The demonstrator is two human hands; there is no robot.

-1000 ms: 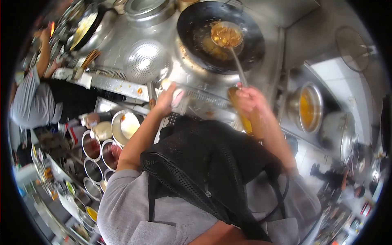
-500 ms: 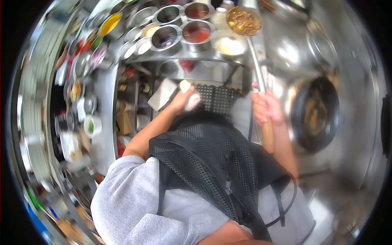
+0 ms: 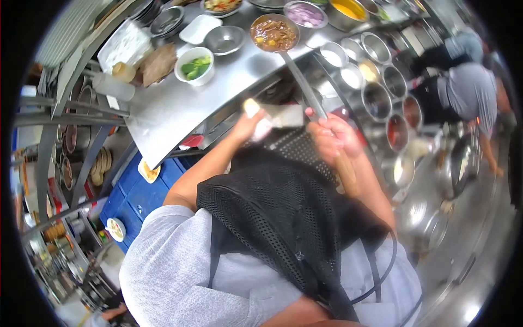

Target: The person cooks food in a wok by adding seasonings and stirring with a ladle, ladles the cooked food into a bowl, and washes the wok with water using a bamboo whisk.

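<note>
My right hand (image 3: 336,136) is wrapped round the handle of a long metal ladle (image 3: 305,87), whose wooden end slants down toward my body. The ladle's bowl holds brown food in sauce (image 3: 275,35) with some yellow pieces, over the steel counter's edge. My left hand (image 3: 250,125) is closed round a pale, bunched cloth (image 3: 262,128). A small pale yellow tip shows above its fingers. Near the ladle bowl stand an empty steel bowl (image 3: 225,40) and a white bowl with green vegetables (image 3: 195,67).
The steel counter (image 3: 163,114) also bears a bowl of purple onion (image 3: 305,14) and a white dish (image 3: 200,29). Several steel pots (image 3: 376,101) stand at the right. Another person (image 3: 471,90) is at the upper right. Blue crates (image 3: 131,201) lie at the lower left.
The view has turned away from the black wok to the counter with bowls. The filled ladle has come up out of the wok and over beside the bowls, still in my right hand.
</note>
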